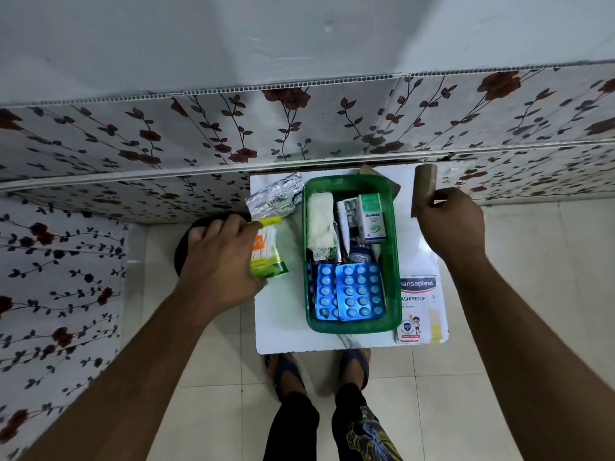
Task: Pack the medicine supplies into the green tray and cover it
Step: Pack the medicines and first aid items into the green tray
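The green tray [396,261] stands on a small white table [283,314]. Inside it lie a gauze roll [320,224], an Optibex box [371,218], tubes, a small jar and blue blister packs [349,291]. My left hand [218,257] grips a green and white packet of cotton swabs [266,251] just left of the tray. Beside it lies a silver foil packet [276,196]. My right hand [449,224] holds a brown cardboard roll [423,186] up at the tray's far right. A Hansaplast plaster pack [421,307] lies to the right of the tray.
A wall and ledge covered in flowered sheeting [299,128] run behind and to the left of the table. A dark round object [186,241] sits under my left hand. My feet in sandals [289,371] stand on the tiled floor at the table's near edge.
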Motion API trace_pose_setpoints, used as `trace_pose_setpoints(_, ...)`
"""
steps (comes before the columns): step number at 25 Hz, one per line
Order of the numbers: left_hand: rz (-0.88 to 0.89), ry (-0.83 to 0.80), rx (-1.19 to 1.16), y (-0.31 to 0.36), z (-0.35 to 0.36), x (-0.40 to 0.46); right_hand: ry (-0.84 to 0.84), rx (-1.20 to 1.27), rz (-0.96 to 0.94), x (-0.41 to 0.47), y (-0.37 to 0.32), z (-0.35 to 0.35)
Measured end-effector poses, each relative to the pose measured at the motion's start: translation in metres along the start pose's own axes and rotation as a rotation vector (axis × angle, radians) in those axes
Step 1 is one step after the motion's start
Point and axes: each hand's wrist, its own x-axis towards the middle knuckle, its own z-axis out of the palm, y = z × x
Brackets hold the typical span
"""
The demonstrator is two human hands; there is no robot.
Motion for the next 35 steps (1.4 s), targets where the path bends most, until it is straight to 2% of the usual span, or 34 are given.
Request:
trace_pose_setpoints(4, 0.019, 0.086, -0.145, 0.038, -0.045, -0.028, -0.084, 0.108, 0.007, -0.043, -0.006, -0.030)
trace_pose_setpoints(7, 0.184, 0.046, -0.140, 0.097, -0.045, -0.021, -0.121, 0.174, -0.015, -0.064, -0.005, -0.044)
trace_pose_setpoints(9, 0.232, -0.022, -0.104, 0.120, -0.031, -0.011, -0.168, 0.189, -0.026, -0.066, -0.004, -0.048)
trace_pose_setpoints(12, 0.244, -0.158, -0.116, 0.127, -0.011, -0.007, -0.242, 0.137, -0.030, -0.064, -0.002, -0.047)
trace_pose_setpoints(15, 0.253, -0.168, -0.161, 0.126, -0.003, -0.009, -0.282, 0.073, -0.062, -0.064, -0.005, -0.039)
trace_pose_setpoints(20, 0.290, -0.171, -0.209, 0.122, -0.009, -0.010, -0.185, -0.021, -0.207, -0.066, -0.041, -0.014)
trace_pose_setpoints(22, 0.243, -0.094, -0.321, 0.106, -0.018, -0.012, -0.159, -0.071, -0.259, -0.067, -0.055, -0.003)
trace_pose_setpoints(25, 0.086, 0.051, -0.480, 0.075, -0.029, -0.015, -0.227, -0.183, -0.341, -0.064, -0.064, 0.012)
trace_pose_setpoints(30, -0.044, 0.053, -0.579, 0.043, -0.010, -0.002, -0.240, -0.309, -0.483, -0.064, -0.068, 0.025)
trace_pose_setpoints(32, -0.074, 0.073, -0.619, 0.035, -0.002, 0.003, -0.159, -0.202, -0.448, -0.065, -0.068, 0.011)
trace_pose_setpoints(35, -0.138, 0.150, -0.616, 0.019, 0.006, 0.025, 0.070, -0.009, -0.321, -0.043, -0.063, -0.020)
